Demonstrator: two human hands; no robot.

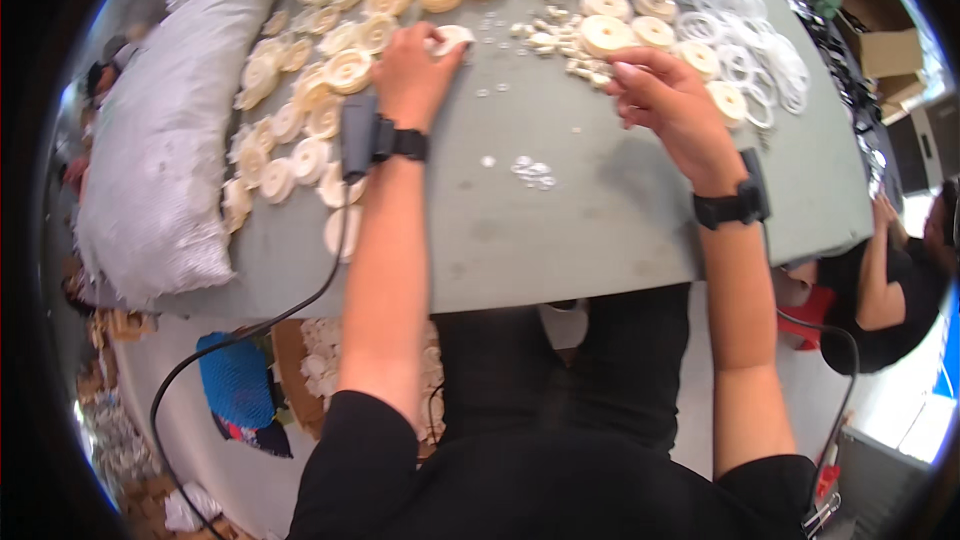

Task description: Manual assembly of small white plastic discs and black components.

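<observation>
My left hand (412,78) is closed on the edge of a cream plastic disc (455,37), beside the rows of cream round parts. My right hand (668,105) hovers near a heap of small cream pegs (560,37) and a group of thick cream wheels (607,35). Its thumb and fingers are drawn together; whatever they hold, if anything, is too small to make out. Between the hands, tiny clear rings (533,172) lie on the grey table (560,250). Each wrist wears a black strap with a small device.
Many cream round parts (348,70) cover the table's left side, beside a big white woven sack (165,130). White rings (740,60) lie at the right. Below the table stands a carton of pale parts (320,360). Another person (890,290) sits at the right. Black cables trail from my wrists.
</observation>
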